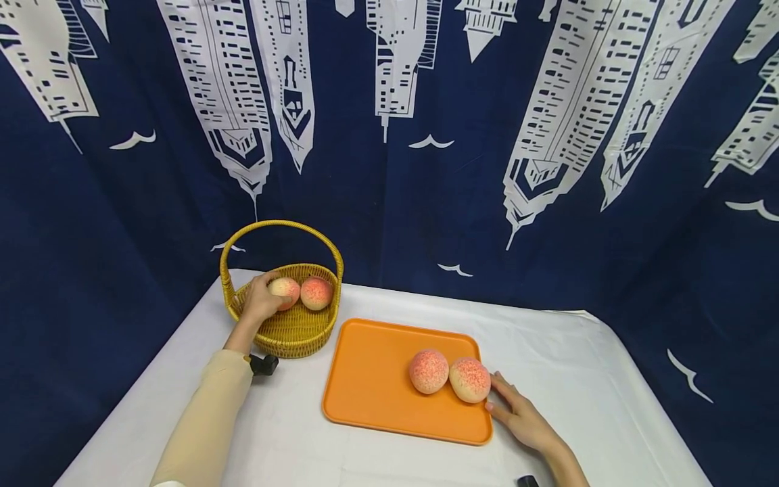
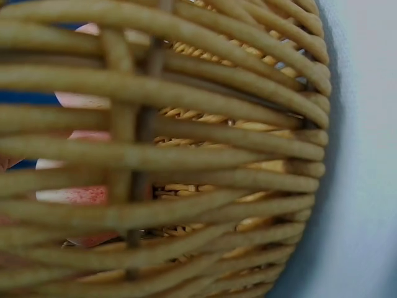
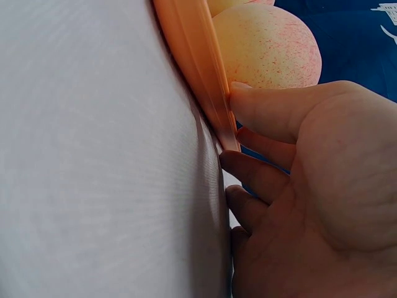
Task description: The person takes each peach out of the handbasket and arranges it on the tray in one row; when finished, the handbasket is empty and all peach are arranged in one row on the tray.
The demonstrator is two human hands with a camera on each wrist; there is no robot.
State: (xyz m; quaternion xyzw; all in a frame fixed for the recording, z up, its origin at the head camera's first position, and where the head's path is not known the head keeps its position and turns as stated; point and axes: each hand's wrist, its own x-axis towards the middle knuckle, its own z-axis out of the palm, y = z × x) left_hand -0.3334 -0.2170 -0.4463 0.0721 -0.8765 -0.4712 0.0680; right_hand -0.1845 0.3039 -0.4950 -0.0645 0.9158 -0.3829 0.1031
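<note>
In the head view my left hand (image 1: 260, 299) reaches into a yellow wicker basket (image 1: 297, 349) and grips a pink and cream peach (image 1: 285, 292). Right beside it in the basket sits another peach (image 1: 316, 293). Woven strands of the basket fill much of the left wrist view, with bits of peach (image 2: 87, 195) showing through the gaps. On the orange tray (image 1: 368, 379) two peaches lie side by side, a left peach (image 1: 429, 371) and a right peach (image 1: 470, 380). My right hand (image 1: 525, 423) is at the tray's right edge, thumb at the rim, fingers loosely bent around nothing.
A white cloth (image 1: 286, 433) covers the table. The basket's tall arched handle (image 1: 281, 222) rises over its opening. Behind the table hangs a dark blue curtain (image 1: 389, 203) with white building prints. Black wrist gear (image 1: 264, 365) sits by the left wrist.
</note>
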